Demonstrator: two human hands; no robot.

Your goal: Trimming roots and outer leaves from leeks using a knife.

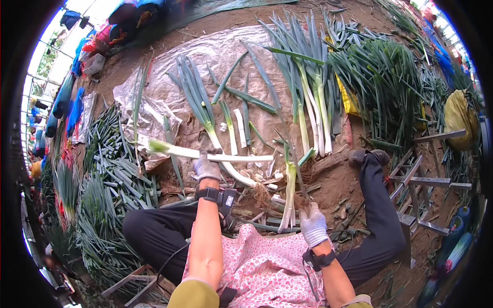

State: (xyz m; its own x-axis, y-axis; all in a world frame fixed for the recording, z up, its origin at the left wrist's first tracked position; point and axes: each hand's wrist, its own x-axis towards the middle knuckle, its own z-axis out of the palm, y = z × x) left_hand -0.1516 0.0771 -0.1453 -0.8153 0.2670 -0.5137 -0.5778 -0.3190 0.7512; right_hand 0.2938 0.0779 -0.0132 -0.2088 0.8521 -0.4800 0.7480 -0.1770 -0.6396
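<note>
The trimmed leek (233, 158) is in the left hand (206, 168), which closes around its shaft near mid-length. Its long axis runs nearly crosswise to the person: blurred pale-green end to the left, white end to the right. The right hand (313, 225) is farther from it, lower and to the right. Its fingers are curled; whether they grip anything cannot be told.

The rooted leek (209, 128) lies beyond and beneath the trimmed leek, slanting from far left to near right. Its roots (261, 194), a brown, stringy tuft, sit between the two hands. A short leek (290, 187), smooth and pale, points away from the person just left of the right hand.

Farther out, whole leeks (322, 102) with white shafts and flat blue-green leaves lie lengthwise on the wrinkled, soil-stained plastic sheet (221, 51). Dense leaf heaps flank the work area: the left heap (118, 185) and the right heap (382, 77), the latter beside a yellow sack (348, 100). At far right, a metal frame (426, 180) of straight bars stands on brown, crumbly soil (335, 200).
</note>
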